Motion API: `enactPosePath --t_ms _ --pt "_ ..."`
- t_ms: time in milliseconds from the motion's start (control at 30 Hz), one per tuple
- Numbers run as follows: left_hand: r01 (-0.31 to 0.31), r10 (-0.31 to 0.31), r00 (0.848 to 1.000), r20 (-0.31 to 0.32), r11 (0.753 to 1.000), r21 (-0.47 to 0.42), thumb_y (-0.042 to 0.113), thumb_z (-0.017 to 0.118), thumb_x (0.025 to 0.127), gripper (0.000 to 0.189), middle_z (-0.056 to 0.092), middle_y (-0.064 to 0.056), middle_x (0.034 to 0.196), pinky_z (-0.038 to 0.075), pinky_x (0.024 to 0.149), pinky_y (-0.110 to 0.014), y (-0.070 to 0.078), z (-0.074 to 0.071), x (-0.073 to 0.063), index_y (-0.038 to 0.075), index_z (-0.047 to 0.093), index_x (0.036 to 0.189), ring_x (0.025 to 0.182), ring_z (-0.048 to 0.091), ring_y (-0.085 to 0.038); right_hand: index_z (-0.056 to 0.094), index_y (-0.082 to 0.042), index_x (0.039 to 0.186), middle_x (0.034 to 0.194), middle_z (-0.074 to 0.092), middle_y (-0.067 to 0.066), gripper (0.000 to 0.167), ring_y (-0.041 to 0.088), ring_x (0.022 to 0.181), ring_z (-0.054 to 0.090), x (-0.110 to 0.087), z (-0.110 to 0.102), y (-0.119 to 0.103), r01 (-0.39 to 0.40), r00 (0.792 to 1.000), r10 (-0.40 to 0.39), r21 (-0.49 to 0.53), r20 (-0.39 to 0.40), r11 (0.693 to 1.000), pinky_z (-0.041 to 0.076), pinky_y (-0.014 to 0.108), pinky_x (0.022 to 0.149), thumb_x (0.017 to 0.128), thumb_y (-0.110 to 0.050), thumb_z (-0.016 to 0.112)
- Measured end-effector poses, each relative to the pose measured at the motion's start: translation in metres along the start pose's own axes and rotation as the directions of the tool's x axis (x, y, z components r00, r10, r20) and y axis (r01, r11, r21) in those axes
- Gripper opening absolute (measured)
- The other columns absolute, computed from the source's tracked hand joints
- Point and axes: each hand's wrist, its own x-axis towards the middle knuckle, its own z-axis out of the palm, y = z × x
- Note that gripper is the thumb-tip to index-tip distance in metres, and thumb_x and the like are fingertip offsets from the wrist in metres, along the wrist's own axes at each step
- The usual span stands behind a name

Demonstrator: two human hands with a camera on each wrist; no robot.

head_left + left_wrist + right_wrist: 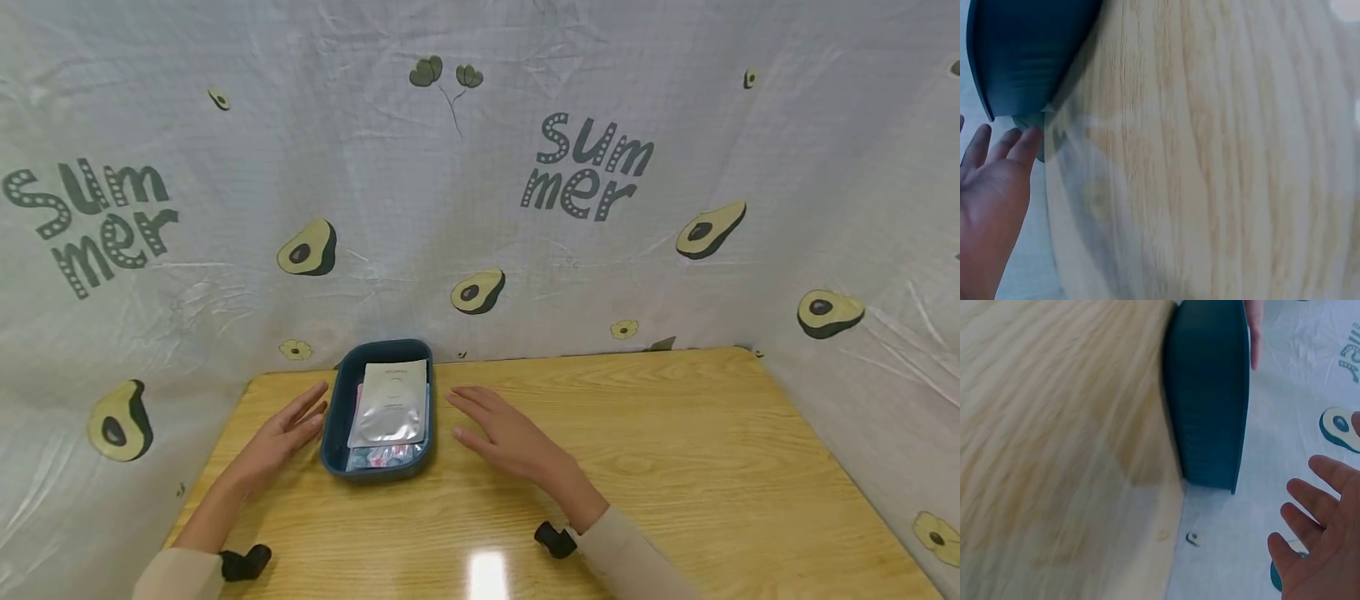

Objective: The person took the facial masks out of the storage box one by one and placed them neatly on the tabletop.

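Observation:
A dark blue plastic bin [378, 476] stands at the table's back left. Inside it a silver-white flat packet [392, 400] lies on top of other packets, one with a blue and pink print [384, 457]. My left hand [281, 437] is held just left of the bin, fingers extended toward it. On the other side my right hand [502, 433] hovers a short way off the bin, its fingers straight and spread. Both wrist views show the bin's outer wall [1029, 56] with the hands [1325, 531] apart from it and holding nothing.
The light wooden table [637, 450] reaches to a pale cloth [390, 208] hung behind and at the sides, printed with avocados and lettering. Its back edge runs close behind the bin. A bright reflection lies on the front of the tabletop.

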Motion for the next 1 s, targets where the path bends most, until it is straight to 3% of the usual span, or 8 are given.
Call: enactPosePath --t_ms 133,200,333,600,1000 --pt "-0.018 0.020 1.000 0.022 0.994 -0.105 0.024 0.049 0.109 0.065 0.009 -0.021 0.169 0.043 0.101 -0.011 -0.005 0.001 0.006 0.008 0.018 0.163 0.137 0.044 0.002 0.033 -0.024 0.161 0.164 0.033 0.003 0.059 0.021 0.152 0.028 0.015 0.001 -0.007 -0.009 1.000 0.009 0.010 0.024 1.000 0.028 0.047 0.122 0.108 -0.046 0.045" --pt "-0.013 0.017 0.999 0.029 0.991 -0.136 0.022 0.049 0.109 0.064 0.009 -0.023 0.168 0.045 0.100 -0.013 -0.007 0.002 0.009 0.006 0.019 0.163 0.128 0.049 0.008 0.031 -0.024 0.162 0.166 0.031 0.003 0.061 0.020 0.152 0.026 0.023 0.001 -0.010 -0.018 0.999 0.017 0.016 0.039 1.000 0.027 0.046 0.123 0.108 -0.051 0.042" --pt "0.020 -0.016 0.999 0.028 0.987 -0.161 0.022 0.052 0.108 0.065 0.010 -0.023 0.168 0.047 0.099 -0.015 -0.009 0.005 0.012 0.006 0.021 0.162 0.124 0.052 0.006 0.031 -0.025 0.162 0.167 0.028 -0.001 0.063 0.018 0.153 0.025 0.038 0.000 -0.015 -0.036 0.997 0.035 0.023 0.068 0.999 0.026 0.044 0.123 0.107 -0.055 0.039" --pt "0.064 -0.064 0.998 0.002 0.992 -0.107 0.024 0.060 0.105 0.070 0.012 -0.019 0.169 0.049 0.101 -0.021 -0.008 0.010 0.013 0.012 0.023 0.163 0.128 0.050 -0.003 0.034 -0.022 0.160 0.164 0.034 0.000 0.060 0.019 0.150 0.032 0.065 -0.004 -0.023 -0.025 0.996 0.024 0.013 0.089 1.000 0.029 0.041 0.122 0.108 -0.051 0.039" --pt "0.070 -0.072 0.997 -0.005 0.987 -0.147 0.022 0.062 0.104 0.072 0.013 -0.020 0.168 0.049 0.099 -0.018 -0.010 0.010 0.013 0.010 0.022 0.163 0.123 0.050 0.005 0.046 -0.022 0.154 0.155 0.050 -0.001 0.053 0.018 0.141 0.045 0.117 -0.006 -0.028 -0.047 0.992 0.045 0.015 0.121 0.999 0.036 0.037 0.118 0.109 -0.047 0.042"
